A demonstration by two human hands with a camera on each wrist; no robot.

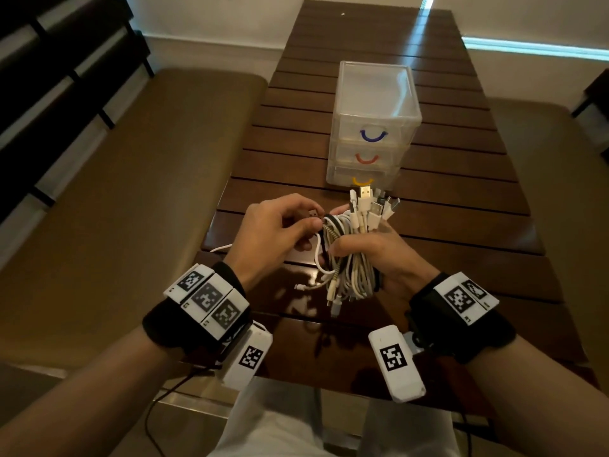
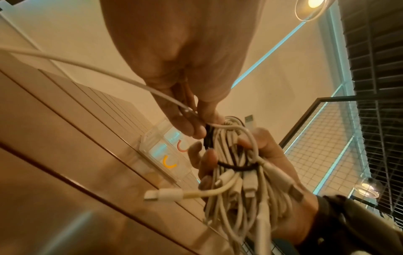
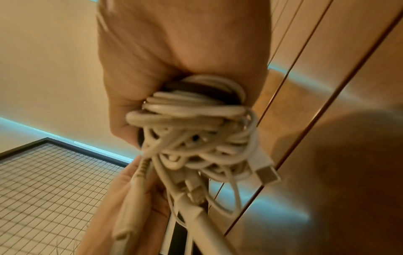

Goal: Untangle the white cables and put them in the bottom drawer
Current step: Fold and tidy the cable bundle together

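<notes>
My right hand (image 1: 379, 247) grips a tangled bundle of white cables (image 1: 351, 265) upright above the table's near part, its plugs (image 1: 365, 202) fanning out on top. A dark strand (image 2: 237, 168) wraps around the bundle. My left hand (image 1: 308, 222) pinches one white cable (image 2: 130, 82) at the bundle's upper left; this cable trails off to the left. In the right wrist view the coils (image 3: 196, 127) fill my right fist (image 3: 174, 60). The clear three-drawer unit (image 1: 372, 94) stands just beyond, its drawers pushed in; the bottom drawer has a yellow handle (image 1: 362, 181).
The dark slatted wooden table (image 1: 461, 199) runs away from me. Tan cushioned benches (image 1: 148, 192) flank it on both sides. A wire-mesh panel (image 2: 316, 155) shows in the wrist views.
</notes>
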